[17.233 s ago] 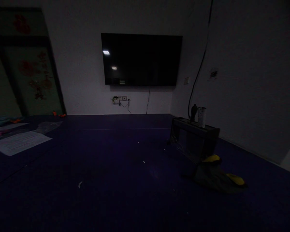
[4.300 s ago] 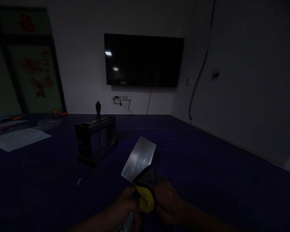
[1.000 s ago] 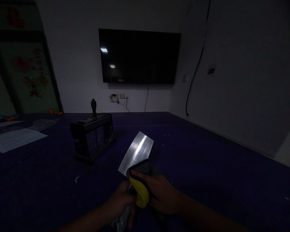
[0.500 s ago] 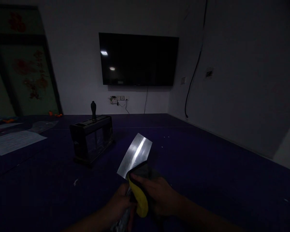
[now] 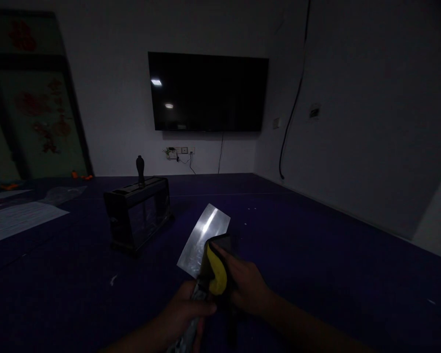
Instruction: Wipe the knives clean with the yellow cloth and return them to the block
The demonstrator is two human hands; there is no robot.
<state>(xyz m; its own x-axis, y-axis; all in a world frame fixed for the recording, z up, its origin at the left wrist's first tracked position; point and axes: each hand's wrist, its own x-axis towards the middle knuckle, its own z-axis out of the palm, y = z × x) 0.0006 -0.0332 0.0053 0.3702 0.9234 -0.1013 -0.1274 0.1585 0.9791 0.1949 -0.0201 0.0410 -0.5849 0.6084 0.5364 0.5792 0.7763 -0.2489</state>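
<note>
A cleaver with a broad shiny blade points away from me, tilted to the right. My left hand is closed around its patterned grey handle near the bottom of the view. In my right hand is a grey and yellow cloth, bunched against the lower right part of the blade. The fingertips beneath the cloth are hidden. Beyond the blade, to the left, a black knife block with see-through sides stands on the purple surface. One dark handle sticks up from its top.
Printed paper sheets and a clear plastic bag lie at the left. Small white scraps dot the purple surface. A television hangs on the back wall, and a black cable runs down the right wall. The room is dim.
My right hand has moved the cloth up and slightly right along the blade, away from the handle. More of the handle by my left hand shows now. The view has shifted slightly.
</note>
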